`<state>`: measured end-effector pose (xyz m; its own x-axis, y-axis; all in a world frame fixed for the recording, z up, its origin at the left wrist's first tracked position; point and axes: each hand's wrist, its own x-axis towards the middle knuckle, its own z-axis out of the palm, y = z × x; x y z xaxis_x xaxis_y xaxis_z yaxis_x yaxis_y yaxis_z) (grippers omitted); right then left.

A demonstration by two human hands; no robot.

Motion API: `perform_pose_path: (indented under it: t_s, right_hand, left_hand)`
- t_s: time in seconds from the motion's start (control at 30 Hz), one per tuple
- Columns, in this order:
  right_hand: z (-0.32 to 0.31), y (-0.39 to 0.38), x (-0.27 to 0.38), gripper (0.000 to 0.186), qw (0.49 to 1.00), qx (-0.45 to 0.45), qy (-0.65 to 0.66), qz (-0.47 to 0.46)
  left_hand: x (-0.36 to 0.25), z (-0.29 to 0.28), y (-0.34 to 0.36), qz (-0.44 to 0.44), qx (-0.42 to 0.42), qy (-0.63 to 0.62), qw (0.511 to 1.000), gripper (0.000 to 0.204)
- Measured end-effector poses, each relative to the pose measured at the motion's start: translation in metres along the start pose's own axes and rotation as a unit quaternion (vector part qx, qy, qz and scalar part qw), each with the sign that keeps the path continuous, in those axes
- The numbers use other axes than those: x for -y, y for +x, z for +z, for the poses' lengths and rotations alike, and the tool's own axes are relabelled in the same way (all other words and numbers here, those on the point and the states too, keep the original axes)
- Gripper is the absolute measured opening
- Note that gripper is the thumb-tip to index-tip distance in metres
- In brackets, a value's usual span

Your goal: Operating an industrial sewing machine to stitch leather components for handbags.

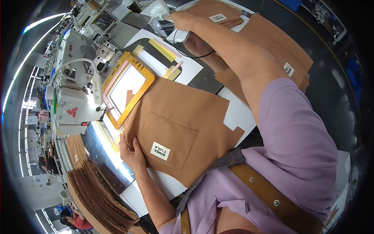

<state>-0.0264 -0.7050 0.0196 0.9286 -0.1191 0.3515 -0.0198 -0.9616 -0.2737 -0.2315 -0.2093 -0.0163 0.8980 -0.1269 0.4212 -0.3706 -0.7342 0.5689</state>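
Note:
A brown fabric panel (212,105) with a stitched pocket and a small white label (160,151) lies across the work surface in front of me. My left hand (133,155) pinches its left edge, thumb on top and fingers at the border. Beside that edge, a yellow frame (147,76) with a window sits under the sewing machine head (78,103). My right arm reaches far forward; my right hand (182,20) is closed at a crumpled clear-white plastic piece (159,12), close to a stack of brown panels (208,8). What its fingers hold is hidden.
More labelled brown panels (278,46) lie at the right under my arm. A thick pile of brown pieces (97,199) stands at lower left. A yellow-taped template (165,52) lies behind the frame, and a black cable (194,57) loops nearby. Other people work at far left.

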Motion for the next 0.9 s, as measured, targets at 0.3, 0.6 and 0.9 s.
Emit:
perform_pose_path:
  t_s: [0.3, 0.6, 0.9]
  right_hand:
    - [-0.091, -0.186, 0.050, 0.045, 0.982, 0.100, 0.151, -0.045]
    - [-0.081, -0.313, 0.104, 0.062, 0.988, 0.005, -0.003, -0.156]
    - [-0.078, -0.354, 0.112, 0.043, 0.985, 0.073, 0.033, -0.155]
  left_hand:
    - [-0.007, -0.012, -0.006, -0.168, -0.091, -0.295, 0.936, 0.023]
    - [0.007, -0.059, 0.033, -0.258, 0.142, -0.376, 0.879, 0.045]
    - [-0.036, -0.106, 0.023, -0.207, 0.108, -0.458, 0.858, 0.052]
